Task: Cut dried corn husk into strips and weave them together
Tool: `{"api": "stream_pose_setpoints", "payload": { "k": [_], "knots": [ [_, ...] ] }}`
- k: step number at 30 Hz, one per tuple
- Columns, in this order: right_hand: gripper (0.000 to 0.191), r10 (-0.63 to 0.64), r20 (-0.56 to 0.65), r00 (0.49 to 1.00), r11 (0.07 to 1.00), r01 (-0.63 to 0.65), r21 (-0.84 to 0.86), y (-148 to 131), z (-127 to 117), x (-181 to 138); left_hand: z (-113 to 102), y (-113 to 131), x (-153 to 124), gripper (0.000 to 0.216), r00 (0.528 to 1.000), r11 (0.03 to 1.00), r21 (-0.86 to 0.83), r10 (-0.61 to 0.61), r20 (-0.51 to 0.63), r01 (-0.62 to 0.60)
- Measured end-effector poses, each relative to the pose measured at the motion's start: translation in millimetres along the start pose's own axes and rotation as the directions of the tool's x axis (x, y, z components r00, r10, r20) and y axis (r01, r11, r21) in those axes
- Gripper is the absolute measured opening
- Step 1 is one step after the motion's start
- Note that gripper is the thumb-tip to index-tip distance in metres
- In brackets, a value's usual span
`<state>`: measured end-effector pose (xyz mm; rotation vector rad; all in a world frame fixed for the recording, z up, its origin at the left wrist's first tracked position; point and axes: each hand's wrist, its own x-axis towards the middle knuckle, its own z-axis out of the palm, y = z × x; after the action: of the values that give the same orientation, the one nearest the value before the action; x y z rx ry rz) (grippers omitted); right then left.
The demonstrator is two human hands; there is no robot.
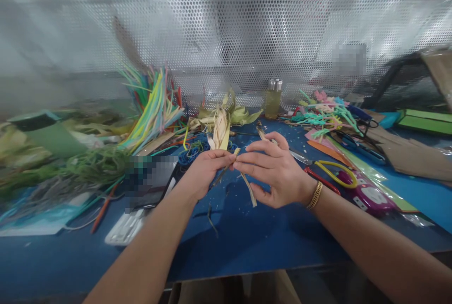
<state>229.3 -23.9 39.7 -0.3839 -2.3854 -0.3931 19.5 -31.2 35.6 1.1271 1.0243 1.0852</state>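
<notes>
Over the blue table, both my hands meet at a narrow strip of dried corn husk (249, 192). My left hand (206, 170) is closed in a pinch, thumb and forefinger on the strip's upper end. Fingertips of my right hand (277, 167), which wears a gold bracelet (315, 195), press at the same spot; its other fingers are spread. The strip's loose end dangles below the right fingers. Just beyond my left hand are pale dried corn husks (219, 130), with greener husk leaves (243, 116) behind. A thin brown stalk (260, 131) shows past my right hand.
Yellow-handled scissors (337, 174) and a purple glue gun-like object (374, 193) lie right. A phone (151, 181), colourful pipe cleaners (151, 111) and green yarn (100, 165) are left. A clear bottle (273, 99) stands before the perforated metal panel (247, 26).
</notes>
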Motion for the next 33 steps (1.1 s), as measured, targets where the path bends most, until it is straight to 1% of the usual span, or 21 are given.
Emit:
{"api": "stream_pose_setpoints", "payload": {
  "k": [2,4,6,10,14,18,21,25,29,33],
  "knots": [
    [0.04,0.019,-0.023,1.0,0.997,-0.02,-0.069,1,2,0,-1,-1,0,0.018,0.999,0.999,-0.017,0.032,0.004,-0.032],
    [0.036,0.046,-0.091,0.995,0.99,-0.057,-0.125,2,4,0,-2,-2,0,0.019,0.998,0.998,-0.022,0.056,-0.003,-0.056],
    [0.033,0.08,-0.152,0.985,0.985,-0.101,-0.136,4,5,0,-1,-2,0,0.021,0.998,0.998,-0.023,0.057,-0.014,-0.058],
    [0.034,0.159,-0.177,0.971,0.984,-0.17,-0.047,7,6,0,1,-3,0,0.02,0.999,0.998,-0.043,0.045,-0.011,-0.046],
    [0.029,0.227,-0.222,0.948,0.974,-0.224,0.037,7,9,0,4,-4,1,0.02,0.999,0.992,-0.118,0.051,-0.012,-0.052],
    [0.027,0.196,-0.263,0.945,0.98,-0.201,0.01,5,8,0,7,-5,0,0.02,0.999,0.986,-0.157,0.048,-0.014,-0.05],
    [0.028,0.158,-0.258,0.953,0.986,-0.164,-0.001,6,8,0,8,-4,-1,0.022,0.999,0.981,-0.192,0.034,-0.016,-0.036],
    [0.025,0.153,-0.275,0.949,0.988,-0.155,0.014,10,8,-2,8,-1,-3,0.024,1.0,0.972,-0.236,-0.004,0.01,0.006],
    [0.022,0.155,-0.278,0.948,0.988,-0.146,0.054,11,10,-2,5,1,-4,0.03,0.999,0.973,-0.228,-0.031,0.037,0.039],
    [0.022,0.148,-0.249,0.957,0.989,-0.14,0.052,10,12,-2,6,1,-3,0.027,1.0,0.984,-0.177,0.007,0.008,-0.005]
  ]
}}
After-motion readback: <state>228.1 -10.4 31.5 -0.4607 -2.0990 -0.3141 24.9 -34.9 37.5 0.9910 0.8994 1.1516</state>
